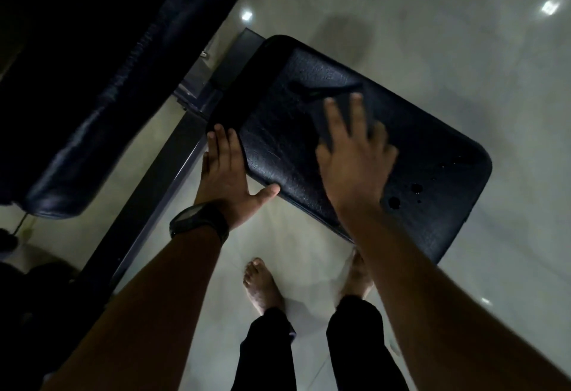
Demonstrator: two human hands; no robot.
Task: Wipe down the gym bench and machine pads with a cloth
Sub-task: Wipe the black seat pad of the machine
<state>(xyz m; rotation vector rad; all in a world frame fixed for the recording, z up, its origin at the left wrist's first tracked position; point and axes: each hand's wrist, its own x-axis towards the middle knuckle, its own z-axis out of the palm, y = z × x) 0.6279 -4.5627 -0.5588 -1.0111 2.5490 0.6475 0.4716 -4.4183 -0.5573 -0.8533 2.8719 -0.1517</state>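
Wiping the seat pad (432,143) — mid-stroke
Right hand (355,159), fingers flat, presses the cloth (338,115); left hand (225,171), relaxed open, braces the left edge — droplets (415,188) at right probably next.

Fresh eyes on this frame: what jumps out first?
The right hand, fingers spread, presses a dark cloth onto the black bench pad at centre frame. The left hand, watch on its wrist, rests on the pad's left edge. Liquid drops sit on the pad's right end.
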